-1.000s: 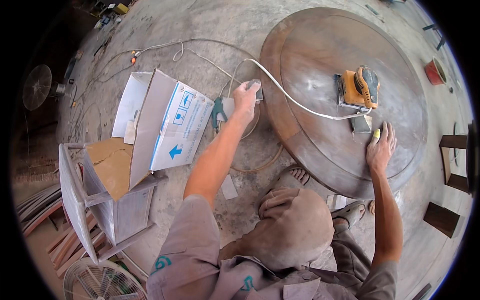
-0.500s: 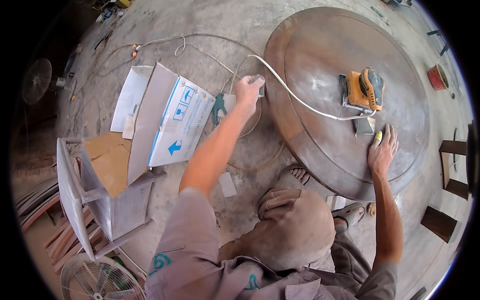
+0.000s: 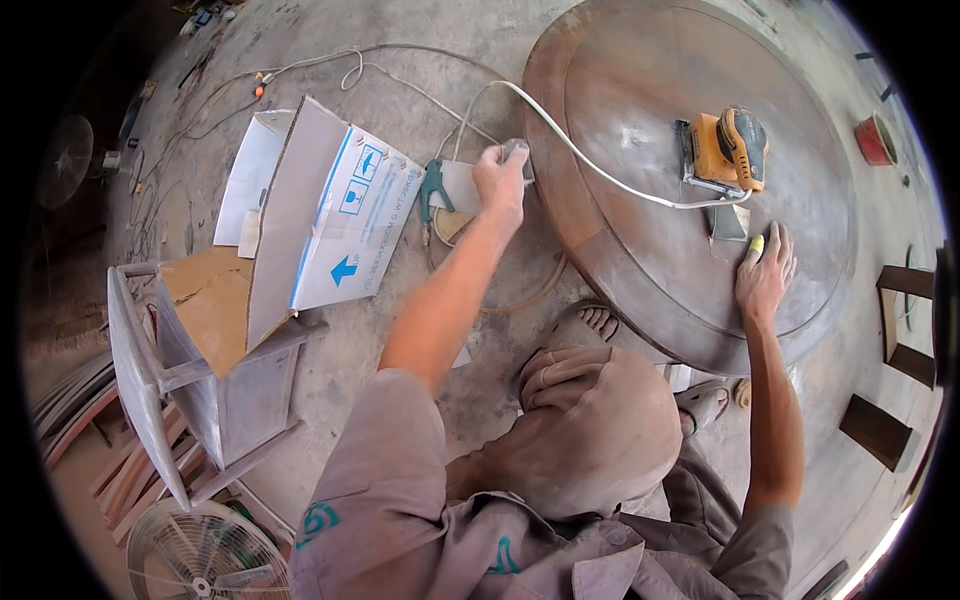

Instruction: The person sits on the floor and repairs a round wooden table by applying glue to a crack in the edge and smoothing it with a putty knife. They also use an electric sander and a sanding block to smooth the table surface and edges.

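My left hand (image 3: 499, 188) is closed round a small grey piece of sandpaper (image 3: 515, 150), held against the left rim of a large round brown tabletop (image 3: 610, 130). Fingers stretched and spread, my right hand (image 3: 765, 275) lies flat on the tabletop near its lower right edge; one finger has a yellow wrap. Just beyond that hand sits a folded grey sheet (image 3: 728, 222), like sandpaper. An orange and black electric sander (image 3: 728, 150) rests on the tabletop behind it, and its white cord (image 3: 590, 190) runs over the left rim.
A green air blow gun (image 3: 432, 188) lies on the floor left of the tabletop. Further left, an open white cardboard box (image 3: 350, 230) leans on a wrapped wooden frame (image 3: 240, 400). A fan (image 3: 205, 560) stands at the lower left. A red bucket (image 3: 875, 140) is at the far right.
My left hand, with the sandpaper, has shifted slightly nearer along the tabletop's rim. My right hand stays in place on the top. The whole view has tilted a little.
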Demonstrator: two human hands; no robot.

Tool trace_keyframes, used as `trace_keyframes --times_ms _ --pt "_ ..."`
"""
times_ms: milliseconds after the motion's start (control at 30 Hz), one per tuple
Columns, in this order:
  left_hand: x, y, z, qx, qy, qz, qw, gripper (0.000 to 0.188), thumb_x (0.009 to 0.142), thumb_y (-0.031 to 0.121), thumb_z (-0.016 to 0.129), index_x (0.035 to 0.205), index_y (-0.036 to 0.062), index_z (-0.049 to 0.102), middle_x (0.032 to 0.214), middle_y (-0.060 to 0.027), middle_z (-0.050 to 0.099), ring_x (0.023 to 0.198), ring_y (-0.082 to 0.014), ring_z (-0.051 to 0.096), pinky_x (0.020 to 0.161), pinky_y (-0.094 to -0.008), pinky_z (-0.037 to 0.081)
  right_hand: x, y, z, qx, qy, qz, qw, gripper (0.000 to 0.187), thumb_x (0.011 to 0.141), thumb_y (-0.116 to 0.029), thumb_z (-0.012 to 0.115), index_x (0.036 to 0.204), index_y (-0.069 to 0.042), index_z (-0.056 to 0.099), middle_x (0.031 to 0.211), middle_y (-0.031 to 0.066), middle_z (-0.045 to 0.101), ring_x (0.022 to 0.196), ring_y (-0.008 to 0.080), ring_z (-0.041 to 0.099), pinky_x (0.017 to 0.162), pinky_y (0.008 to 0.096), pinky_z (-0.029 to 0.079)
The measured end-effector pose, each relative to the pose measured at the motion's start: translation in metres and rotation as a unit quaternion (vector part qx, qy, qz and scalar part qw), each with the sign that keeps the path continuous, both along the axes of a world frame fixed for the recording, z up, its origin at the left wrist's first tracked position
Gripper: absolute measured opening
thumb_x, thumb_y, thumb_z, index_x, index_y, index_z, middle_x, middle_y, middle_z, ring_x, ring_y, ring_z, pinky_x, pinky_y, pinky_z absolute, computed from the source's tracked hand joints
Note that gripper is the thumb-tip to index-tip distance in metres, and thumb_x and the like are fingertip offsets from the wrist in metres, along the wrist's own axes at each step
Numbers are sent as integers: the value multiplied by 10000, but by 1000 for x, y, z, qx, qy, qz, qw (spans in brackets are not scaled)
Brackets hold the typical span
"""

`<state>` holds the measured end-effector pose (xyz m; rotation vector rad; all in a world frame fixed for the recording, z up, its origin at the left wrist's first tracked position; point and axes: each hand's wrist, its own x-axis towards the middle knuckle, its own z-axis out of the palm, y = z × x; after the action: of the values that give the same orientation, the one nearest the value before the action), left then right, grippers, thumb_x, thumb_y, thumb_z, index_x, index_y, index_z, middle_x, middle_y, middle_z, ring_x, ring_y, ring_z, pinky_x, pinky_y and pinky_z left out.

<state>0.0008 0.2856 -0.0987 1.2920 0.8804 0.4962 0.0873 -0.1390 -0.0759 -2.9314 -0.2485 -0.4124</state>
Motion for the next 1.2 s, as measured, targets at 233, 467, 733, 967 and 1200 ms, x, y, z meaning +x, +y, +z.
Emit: trace_keyframes --times_ms 233,467,733,967,1200 --pt "-11 -27 4 -6 -7 51 999 201 943 124 746 1091 1 691 960 -51 694 792 -116 628 659 -289 546 6 -3 1 1 -9 3 1000 513 1081 -281 472 1546 -65 466 1628 160 433 1553 331 329 1277 530 221" --pt "-72 -106 2 15 41 56 997 172 964 144 737 1051 10 677 972 -48 684 857 -133 648 683 -311 573 3 -9 2 -10 -5 -6 1000 518 1081 -288 463 1548 -63 466 1625 166 435 1550 330 333 1277 526 224" --pt "-72 -113 19 -39 40 74 996 195 961 142 729 955 -22 623 883 -44 651 749 -114 554 690 -308 509 5 -11 -4 -16 -20 -1 1000 511 1095 -307 443 1549 -73 469 1622 162 443 1532 340 362 1256 531 254" --pt "-77 -116 12 -37 14 71 997 193 992 182 705 1012 13 615 912 -40 644 769 -120 594 635 -312 549 5 -6 -4 7 -15 2 1000 524 1073 -305 480 1542 -71 480 1621 157 442 1546 327 341 1272 536 233" --pt "-78 -104 12 -46 27 57 997 227 1003 208 697 1075 13 605 978 -87 656 721 -144 625 524 -315 541 4 -3 -4 6 -18 8 1000 525 1065 -303 490 1538 -75 482 1620 158 443 1546 327 341 1273 538 229"
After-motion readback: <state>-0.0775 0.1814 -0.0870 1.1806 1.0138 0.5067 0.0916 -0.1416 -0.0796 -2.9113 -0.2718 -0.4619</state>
